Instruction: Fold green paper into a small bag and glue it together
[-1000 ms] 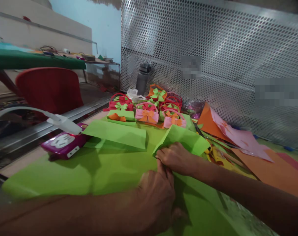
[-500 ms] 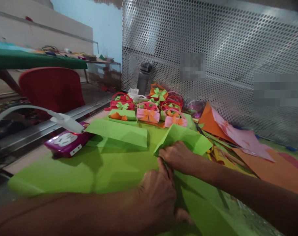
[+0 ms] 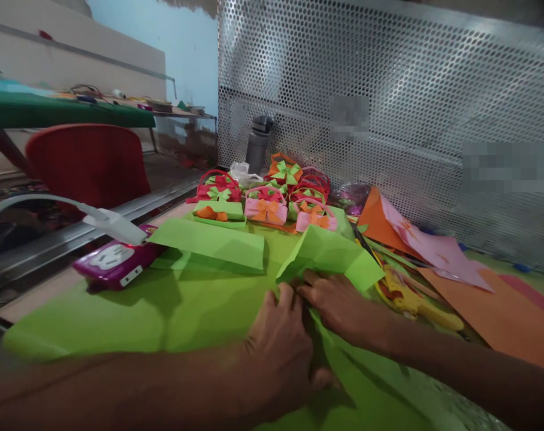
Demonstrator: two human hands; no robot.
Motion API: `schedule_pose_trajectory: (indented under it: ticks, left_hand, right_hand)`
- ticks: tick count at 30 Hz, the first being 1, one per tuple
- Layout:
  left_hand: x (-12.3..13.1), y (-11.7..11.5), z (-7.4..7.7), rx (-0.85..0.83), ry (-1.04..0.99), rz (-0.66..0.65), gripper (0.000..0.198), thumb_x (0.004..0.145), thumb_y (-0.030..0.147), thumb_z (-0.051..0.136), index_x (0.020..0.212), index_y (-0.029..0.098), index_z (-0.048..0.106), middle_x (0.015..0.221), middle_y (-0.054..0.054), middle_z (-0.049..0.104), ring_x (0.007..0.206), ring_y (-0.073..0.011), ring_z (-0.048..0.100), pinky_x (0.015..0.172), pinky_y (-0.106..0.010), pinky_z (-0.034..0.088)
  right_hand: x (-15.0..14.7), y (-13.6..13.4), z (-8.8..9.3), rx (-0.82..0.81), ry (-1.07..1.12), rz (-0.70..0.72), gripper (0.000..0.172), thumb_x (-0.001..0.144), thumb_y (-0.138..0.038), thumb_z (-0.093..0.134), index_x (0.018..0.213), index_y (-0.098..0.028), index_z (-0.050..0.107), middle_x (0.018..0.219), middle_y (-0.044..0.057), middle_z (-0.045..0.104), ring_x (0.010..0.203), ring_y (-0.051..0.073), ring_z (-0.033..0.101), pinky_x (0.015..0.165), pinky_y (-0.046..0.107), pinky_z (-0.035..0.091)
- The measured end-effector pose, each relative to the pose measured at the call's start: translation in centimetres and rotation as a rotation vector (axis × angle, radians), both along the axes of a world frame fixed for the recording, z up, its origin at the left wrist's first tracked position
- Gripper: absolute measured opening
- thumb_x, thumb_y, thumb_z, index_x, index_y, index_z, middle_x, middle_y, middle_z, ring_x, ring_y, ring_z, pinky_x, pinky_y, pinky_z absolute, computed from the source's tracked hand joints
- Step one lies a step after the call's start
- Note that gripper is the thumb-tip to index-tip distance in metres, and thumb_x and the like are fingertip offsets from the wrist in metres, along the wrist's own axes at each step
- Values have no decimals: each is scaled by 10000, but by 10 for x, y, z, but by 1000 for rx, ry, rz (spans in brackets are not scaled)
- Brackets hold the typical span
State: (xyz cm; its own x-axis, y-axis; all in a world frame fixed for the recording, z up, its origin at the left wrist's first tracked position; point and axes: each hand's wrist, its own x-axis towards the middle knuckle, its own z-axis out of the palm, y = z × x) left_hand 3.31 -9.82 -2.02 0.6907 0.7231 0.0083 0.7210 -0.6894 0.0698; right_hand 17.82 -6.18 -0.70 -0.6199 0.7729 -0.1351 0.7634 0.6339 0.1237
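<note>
The folded bright-green paper sheet point(image 3: 337, 248) lies well in from the left edge of the bench point(image 3: 33, 293), whose near edge is out of view. The right hand point(image 3: 339, 302) covers the sheet's near corner, the curled left hand point(image 3: 281, 347) close against it; I cannot tell whether either grip pinches paper. The yellow-handled tool point(image 3: 409, 299) beyond is hard to make out

Matt paper, shiny metal

Looks like smooth, matt paper in the folded green sheet point(image 3: 337, 251) and orange sheet point(image 3: 496, 311); like glossy plastic on the purple power strip point(image 3: 102, 275), duller on the red chair point(image 3: 90, 161). Shines as metal across the perforated panel point(image 3: 294, 72); glints as crinkled plastic in the clear wrap point(image 3: 355, 194)
</note>
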Motion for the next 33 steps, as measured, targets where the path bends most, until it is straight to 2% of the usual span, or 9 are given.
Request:
schedule_pose_trajectory:
  ticks: [3, 7, 14, 20, 27, 33]
  left_hand:
    - [2, -1, 0, -35, 10, 45, 896, 729, 718, 399, 1203, -34, 519, 1171, -286, 502, 1067, -394, 418, 847, -494, 402]
    - [3, -1, -4, -35, -34, 47, 960, 696, 732, 439, 1278, -32, 431, 1234, -298, 454, 1097, -398, 416, 882, -491, 393]
    - [2, 0, -2, -79, -59, 60, 946, 683, 698, 497, 1304, -10, 403, 1241, -288, 439, 1080, -420, 417, 885, -526, 382]
    - [0, -1, 3, -122, -104, 88, 880, 689, 642, 540, 1312, 35, 406, 1233, -246, 454, 1085, -387, 431, 905, -505, 384]
    - [5, 0, 7, -201, 46, 98, 1001, 678, 681, 526, 1359, -14, 289, 1360, -301, 322, 1210, -448, 335, 978, -516, 315]
    - [4, -2, 2, -169, 32, 79, 1022, 689, 683, 505, 1338, -75, 284, 1359, -350, 286, 1243, -484, 266, 981, -532, 302]
  right_hand:
    - [2, -2, -4, -26, 58, 5, 342, 890, -145, 345, 1206, -148, 473, 1148, 143, 548, 985, 255, 538, 794, 403, 399]
    - [6, 1, -12, -35, 104, 40, 410, 896, -178, 349, 1302, -125, 378, 1196, 175, 516, 1075, 286, 482, 840, 455, 375]
    - [1, 12, -16, -10, 117, -11, 357, 877, -174, 376, 1226, -130, 440, 1088, 143, 564, 974, 265, 523, 793, 422, 389]
    - [-3, 9, -13, -6, 92, -26, 341, 866, -158, 385, 1197, -140, 464, 1109, 146, 558, 954, 263, 534, 770, 409, 398]
    - [-3, 8, -7, -20, 74, -3, 424, 859, -157, 398, 1277, -88, 390, 1160, 186, 534, 990, 274, 525, 779, 413, 401]
    - [5, 5, -10, 11, 84, 40, 454, 869, -142, 351, 1323, -143, 367, 1218, 195, 493, 964, 275, 545, 767, 425, 409]
